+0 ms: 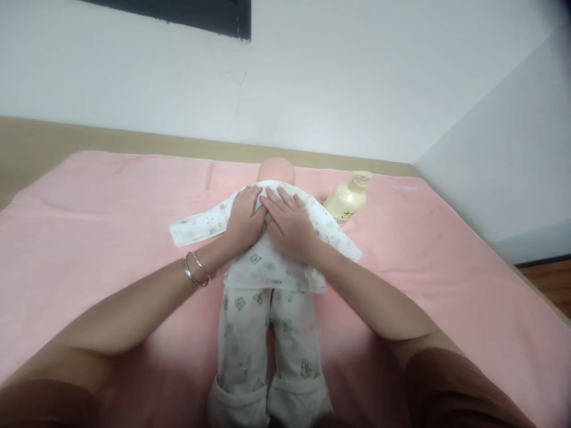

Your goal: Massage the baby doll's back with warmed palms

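A baby doll (276,170) in a white printed top (267,270) and matching trousers (245,333) lies on a pink sheet, its bald head pointing away from me. No face shows, and the sleeves spread out to both sides. My left hand (245,217) rests flat on the upper part of the top, left of the middle, fingers stretched out. Beside it my right hand (289,223) also lies flat on the cloth, fingers somewhat spread. The two hands meet at the thumbs. Neither holds anything.
A cream pump bottle (347,199) leans on its side by the doll's right-hand sleeve. The pink sheet (111,220) covers a wooden surface (134,139) that borders a white wall (312,89). Wooden floor (551,276) shows at the far right.
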Available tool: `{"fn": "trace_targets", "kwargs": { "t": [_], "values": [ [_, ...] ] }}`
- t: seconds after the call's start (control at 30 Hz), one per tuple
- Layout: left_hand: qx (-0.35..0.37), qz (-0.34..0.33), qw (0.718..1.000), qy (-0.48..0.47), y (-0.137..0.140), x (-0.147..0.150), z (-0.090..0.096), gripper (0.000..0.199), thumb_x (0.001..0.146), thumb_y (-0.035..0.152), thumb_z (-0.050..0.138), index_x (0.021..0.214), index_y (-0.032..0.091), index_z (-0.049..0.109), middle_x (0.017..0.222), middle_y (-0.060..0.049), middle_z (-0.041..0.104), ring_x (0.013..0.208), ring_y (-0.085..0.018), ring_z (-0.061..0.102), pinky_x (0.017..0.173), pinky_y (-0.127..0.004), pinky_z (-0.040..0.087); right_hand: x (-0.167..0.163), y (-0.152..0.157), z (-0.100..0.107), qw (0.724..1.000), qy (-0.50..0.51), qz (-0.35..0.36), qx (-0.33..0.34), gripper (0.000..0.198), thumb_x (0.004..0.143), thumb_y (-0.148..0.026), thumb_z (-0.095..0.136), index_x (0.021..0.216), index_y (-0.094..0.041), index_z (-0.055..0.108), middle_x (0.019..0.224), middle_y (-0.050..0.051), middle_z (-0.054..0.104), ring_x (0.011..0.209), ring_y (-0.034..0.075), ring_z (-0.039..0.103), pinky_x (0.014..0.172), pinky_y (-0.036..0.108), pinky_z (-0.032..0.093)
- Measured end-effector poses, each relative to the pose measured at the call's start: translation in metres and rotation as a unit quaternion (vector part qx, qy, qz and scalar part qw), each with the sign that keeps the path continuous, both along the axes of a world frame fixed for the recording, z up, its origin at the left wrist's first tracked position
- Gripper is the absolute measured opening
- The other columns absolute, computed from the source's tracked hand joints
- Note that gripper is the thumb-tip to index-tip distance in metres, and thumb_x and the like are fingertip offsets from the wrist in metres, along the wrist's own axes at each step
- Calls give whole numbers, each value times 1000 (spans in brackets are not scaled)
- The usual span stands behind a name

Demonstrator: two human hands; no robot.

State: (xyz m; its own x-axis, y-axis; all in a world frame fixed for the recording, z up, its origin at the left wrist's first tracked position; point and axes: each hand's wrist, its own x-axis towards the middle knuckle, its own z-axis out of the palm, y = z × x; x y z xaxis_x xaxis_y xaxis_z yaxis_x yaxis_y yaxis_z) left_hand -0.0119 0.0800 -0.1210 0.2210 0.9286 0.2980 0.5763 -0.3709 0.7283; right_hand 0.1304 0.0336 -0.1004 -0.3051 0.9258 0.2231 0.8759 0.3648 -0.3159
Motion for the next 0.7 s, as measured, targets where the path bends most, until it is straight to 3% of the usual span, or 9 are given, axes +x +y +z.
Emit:
{"fn": "trace_targets", "kwargs": {
  "t": [0.1, 0.2, 0.3, 0.43, 0.53, 0.7],
  "values": [
    [18, -18, 998, 50, -14, 4, 2, 61, 94, 26, 34, 150, 4, 43, 161, -17, 43, 157, -30, 30, 134, -53, 22, 11, 18, -1, 1000, 8, -15, -13, 56, 101, -25, 27, 154, -24, 46, 170, 5, 27, 160, 33, 20, 130, 63, 18],
    [48, -39, 996, 60, -27, 7, 2, 61, 94, 20, 30, 154, 7, 37, 166, -15, 36, 159, -26, 27, 135, -53, 20, 14, 23, -2, 1000, 5, -19, -12, 56, 100, -22, 29, 153, -24, 47, 170, 8, 26, 160, 34, 21, 129, 62, 20],
    [32, -33, 998, 43, -25, 7, 1, 61, 94, 20, 31, 153, 8, 38, 165, -15, 38, 158, -26, 30, 134, -53, 23, 7, 14, -3, 999, 11, -48, 1, 56, 101, -23, 27, 154, -23, 45, 169, 9, 29, 158, 35, 25, 128, 62, 22],
    [-12, 2, 1000, 19, 0, 2, -5, 58, 97, 29, 32, 151, 9, 42, 162, -16, 41, 156, -30, 33, 132, -56, 25, -8, -6, -4, 997, 8, -80, 21, 55, 104, -30, 26, 154, -19, 45, 169, 10, 29, 158, 38, 24, 129, 63, 21],
    [-1, 7, 1000, 29, 10, 0, -9, 56, 99, 35, 32, 147, 12, 48, 159, -15, 47, 155, -31, 34, 131, -57, 26, -11, -9, -4, 997, 7, -77, 23, 55, 103, -28, 27, 153, -18, 46, 169, 9, 31, 158, 37, 23, 128, 64, 22],
    [56, -29, 993, 105, -18, 6, -3, 58, 99, 28, 29, 152, 8, 42, 164, -17, 39, 158, -32, 26, 133, -57, 19, 4, 17, -5, 996, 51, -77, 20, 55, 100, -22, 27, 150, -17, 51, 165, 10, 38, 156, 32, 31, 129, 59, 26]
  ]
}}
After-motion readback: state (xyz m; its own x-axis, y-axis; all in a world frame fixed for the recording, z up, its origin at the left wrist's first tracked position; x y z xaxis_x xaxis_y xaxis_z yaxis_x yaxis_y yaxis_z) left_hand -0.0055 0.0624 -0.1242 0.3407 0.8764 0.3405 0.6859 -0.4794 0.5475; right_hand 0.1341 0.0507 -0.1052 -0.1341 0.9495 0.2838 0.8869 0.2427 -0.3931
